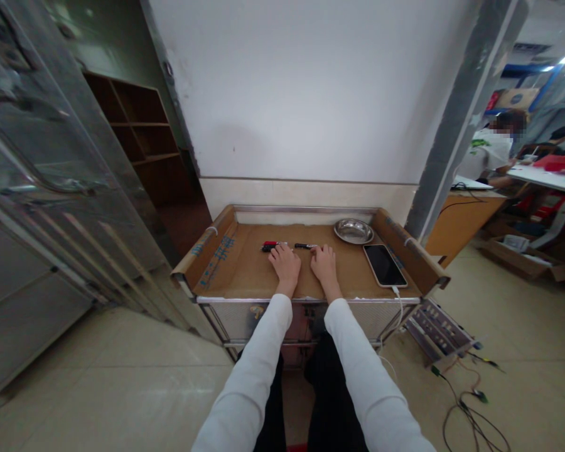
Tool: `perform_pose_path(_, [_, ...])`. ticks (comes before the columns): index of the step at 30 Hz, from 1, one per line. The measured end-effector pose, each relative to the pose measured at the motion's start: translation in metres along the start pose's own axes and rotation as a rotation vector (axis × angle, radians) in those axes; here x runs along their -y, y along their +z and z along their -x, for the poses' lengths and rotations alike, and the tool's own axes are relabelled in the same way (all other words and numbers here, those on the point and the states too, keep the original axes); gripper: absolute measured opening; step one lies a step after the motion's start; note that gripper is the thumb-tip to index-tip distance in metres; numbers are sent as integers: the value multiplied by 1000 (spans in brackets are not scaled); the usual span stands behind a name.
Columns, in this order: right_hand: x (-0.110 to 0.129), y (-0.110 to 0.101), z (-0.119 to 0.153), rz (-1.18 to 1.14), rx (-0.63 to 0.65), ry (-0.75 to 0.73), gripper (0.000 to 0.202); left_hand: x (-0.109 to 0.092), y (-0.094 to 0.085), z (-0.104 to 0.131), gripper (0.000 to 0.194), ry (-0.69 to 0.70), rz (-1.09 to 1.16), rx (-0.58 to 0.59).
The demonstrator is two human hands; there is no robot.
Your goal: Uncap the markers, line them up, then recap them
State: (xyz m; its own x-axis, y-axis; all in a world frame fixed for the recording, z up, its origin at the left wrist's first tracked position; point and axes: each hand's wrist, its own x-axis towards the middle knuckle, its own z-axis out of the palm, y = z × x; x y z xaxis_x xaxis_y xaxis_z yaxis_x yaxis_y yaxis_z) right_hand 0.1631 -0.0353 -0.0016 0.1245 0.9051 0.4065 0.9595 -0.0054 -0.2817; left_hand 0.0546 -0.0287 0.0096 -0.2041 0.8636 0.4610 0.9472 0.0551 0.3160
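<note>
On the cardboard-lined top of a cart, my left hand lies palm down with its fingers apart. Its fingertips are at a red pen-like item and a black one, which they partly cover. My right hand also rests palm down, fingers loosely bent. By its thumb and index finger is the end of a slim black and silver pen-like item; I cannot make out a grip on it. The exact kind of these small items is too small to tell.
A round metal dish sits at the cart's back right. In front of it lies a phone with a white cable. Raised cardboard-covered sides edge the cart. A box-like device and cables are on the floor; a person sits far right.
</note>
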Motion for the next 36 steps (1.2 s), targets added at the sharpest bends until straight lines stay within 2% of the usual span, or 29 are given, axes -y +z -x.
perform_pose_path(5, [0, 1, -1, -12, -23, -12, 27, 1, 0, -3, 19, 172, 96, 35])
perform_pose_path(9, [-1, 2, -3, -73, -53, -116, 36, 1, 6, -7, 14, 385, 337, 92])
perform_pose_path(12, [-1, 1, -4, -82, -59, -141, 36, 2, 12, -9, 13, 455, 534, 145])
perform_pose_path(15, [-2, 0, -4, -43, -42, -101, 26, 3, 18, -10, 10, 472, 686, 166])
perform_pose_path(21, [-3, 1, -3, -4, -21, -61, 23, 3, 20, -13, 16, 400, 843, 4])
perform_pose_path(24, [-3, 3, -3, 10, -13, -67, 25, 2, 17, -13, 20, 360, 889, -6])
perform_pose_path(29, [-3, 6, -4, 11, 4, -88, 24, 4, 14, -13, 27, 334, 859, -43])
perform_pose_path(36, [-4, 8, -5, -31, 3, -100, 26, 5, 11, -13, 22, 353, 803, -100])
